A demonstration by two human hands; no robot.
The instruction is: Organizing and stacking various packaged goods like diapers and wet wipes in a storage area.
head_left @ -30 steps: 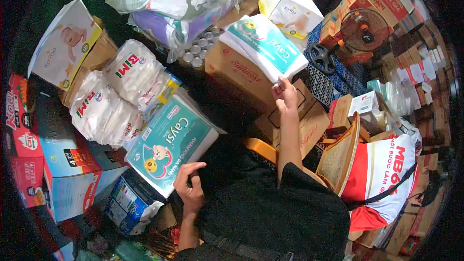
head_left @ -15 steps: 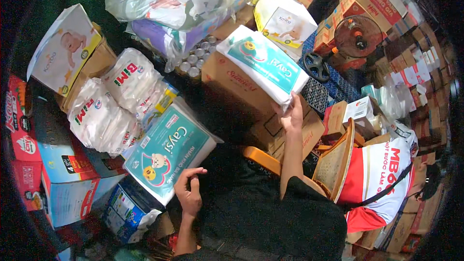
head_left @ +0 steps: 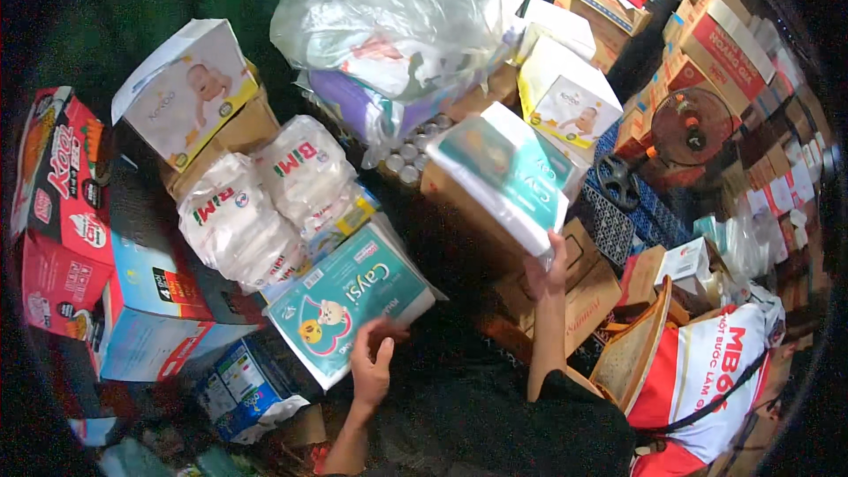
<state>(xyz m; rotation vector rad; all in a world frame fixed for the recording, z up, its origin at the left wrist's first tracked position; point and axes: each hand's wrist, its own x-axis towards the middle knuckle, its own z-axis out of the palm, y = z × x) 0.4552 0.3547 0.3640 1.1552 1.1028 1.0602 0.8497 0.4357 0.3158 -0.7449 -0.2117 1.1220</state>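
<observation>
My right hand (head_left: 549,267) grips the near corner of a teal-and-white pack of dry wipes (head_left: 512,178). This pack is tilted over a brown carton (head_left: 477,212), and glare lies across its plastic wrap. Whether its far end touches the carton I cannot tell. A second pack of dry wipes (head_left: 358,287) lies at the left, beside white plastic-wrapped bundles (head_left: 238,212). My left hand (head_left: 373,362) is over that pack's near edge, thumb up and fingers loosely bent, with nothing seen in it. Its fingertips are slightly blurred.
A large clear plastic bag (head_left: 397,26) of goods stands at the back, near several cans (head_left: 408,159). Diaper boxes (head_left: 199,93) rise behind the bundles. A fan (head_left: 693,128), a woven conical hat (head_left: 632,349) and a red-and-white shirt (head_left: 707,380) are at the right.
The view has shifted, so the scene sits farther right and lower. My right hand has tilted its pack and drawn it slightly nearer. My left hand has moved over the second pack's edge.
</observation>
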